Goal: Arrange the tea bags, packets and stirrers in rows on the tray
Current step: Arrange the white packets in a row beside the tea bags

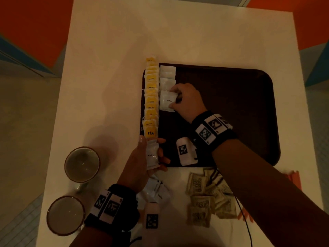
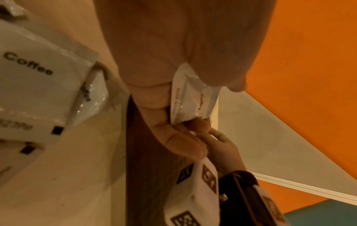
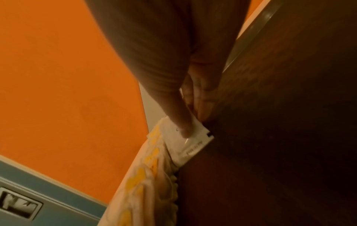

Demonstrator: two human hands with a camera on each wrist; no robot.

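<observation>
A dark brown tray [image 1: 231, 107] lies on the white table. Along its left edge runs a row of yellow tea bags [image 1: 151, 97], and beside them a shorter row of white coffee packets [image 1: 167, 75]. My right hand [image 1: 176, 98] pinches the nearest coffee packet [image 1: 166, 101] of that row flat on the tray; in the right wrist view the thumb [image 3: 181, 122] presses this packet [image 3: 191, 142] beside the tea bags [image 3: 146, 175]. My left hand [image 1: 152, 145] grips another coffee packet [image 1: 152, 157] at the tray's near left corner, the same packet [image 2: 193, 97] seen in the left wrist view.
Loose coffee packets [image 1: 156, 189] lie on the table under my left wrist. Brownish sugar packets [image 1: 208, 196] are heaped in front of the tray, with orange stirrers [image 1: 293, 177] at their right. Two cups [image 1: 81, 164] [image 1: 65, 214] stand at the near left.
</observation>
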